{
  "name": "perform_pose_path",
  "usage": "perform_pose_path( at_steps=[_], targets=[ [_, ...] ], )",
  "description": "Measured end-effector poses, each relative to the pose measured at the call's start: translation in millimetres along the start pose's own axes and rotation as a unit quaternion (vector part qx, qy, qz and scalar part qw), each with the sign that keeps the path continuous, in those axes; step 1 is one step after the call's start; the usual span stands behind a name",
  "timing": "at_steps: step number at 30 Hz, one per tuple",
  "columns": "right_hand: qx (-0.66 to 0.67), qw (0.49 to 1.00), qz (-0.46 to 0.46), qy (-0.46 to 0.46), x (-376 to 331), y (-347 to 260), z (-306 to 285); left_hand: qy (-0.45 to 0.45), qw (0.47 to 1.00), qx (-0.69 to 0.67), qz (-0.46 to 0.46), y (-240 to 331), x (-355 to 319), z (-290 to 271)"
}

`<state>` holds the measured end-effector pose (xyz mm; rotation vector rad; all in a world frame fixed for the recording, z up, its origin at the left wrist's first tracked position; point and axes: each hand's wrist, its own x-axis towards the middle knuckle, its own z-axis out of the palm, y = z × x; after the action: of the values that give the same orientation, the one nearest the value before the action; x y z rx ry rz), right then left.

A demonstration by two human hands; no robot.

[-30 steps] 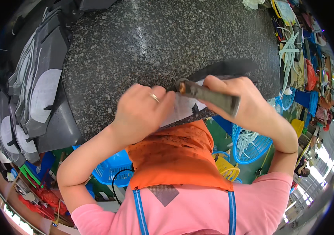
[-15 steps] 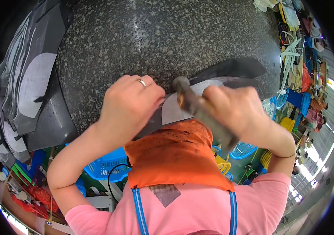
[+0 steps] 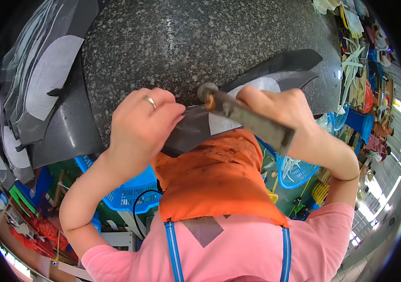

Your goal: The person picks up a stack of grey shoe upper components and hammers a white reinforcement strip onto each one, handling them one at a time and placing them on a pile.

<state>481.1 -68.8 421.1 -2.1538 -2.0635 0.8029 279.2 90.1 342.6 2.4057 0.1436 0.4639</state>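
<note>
My right hand [image 3: 282, 108] is closed round the handle of a hammer [image 3: 252, 121]. Its worn steel head slants across the work, with the round face toward the far left; most of the handle is hidden. Under the hammer lies a dark, leather-like cut piece [image 3: 188, 133] with a pale grey backing patch [image 3: 219, 123], at the near edge of the speckled stone slab [image 3: 163, 61]. My left hand [image 3: 139, 120], with a ring on one finger, has its fingertips pinched together at the far edge of that piece. Dark curved flaps [image 3: 285, 63] stretch off to the right.
Stacked dark cut pieces with pale patches [image 3: 52, 77] lie at the left of the slab. Blue baskets [image 3: 132, 188] stand below it. My orange apron [image 3: 210, 183] touches the near edge. Pale strips [image 3: 353, 63] hang at the right, with people farther off.
My left hand has shifted slightly left and its fingers are a little less curled. The hammer has tilted flatter and moved slightly left. More of the dark piece shows between my hands.
</note>
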Motion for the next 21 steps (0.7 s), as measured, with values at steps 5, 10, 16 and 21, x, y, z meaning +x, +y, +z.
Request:
perform_pose_path(
  at_steps=[5,10,16,21],
  targets=[
    [-0.037,0.997,-0.048,0.046,7.7,-11.1,13.2,0.024,0.999,0.046,0.009,3.5,-8.3,-2.0],
    [0.013,0.992,-0.105,0.068,15.0,-16.3,12.9,0.059,0.993,0.095,0.026,8.1,-20.1,1.0],
    [0.018,0.994,-0.061,0.088,19.9,-19.0,13.9,0.092,0.990,0.098,-0.049,9.4,-35.0,4.9],
    [0.037,0.993,-0.060,0.097,28.5,-18.0,16.5,0.095,0.982,0.160,0.030,12.6,-32.9,3.4]
  ],
)
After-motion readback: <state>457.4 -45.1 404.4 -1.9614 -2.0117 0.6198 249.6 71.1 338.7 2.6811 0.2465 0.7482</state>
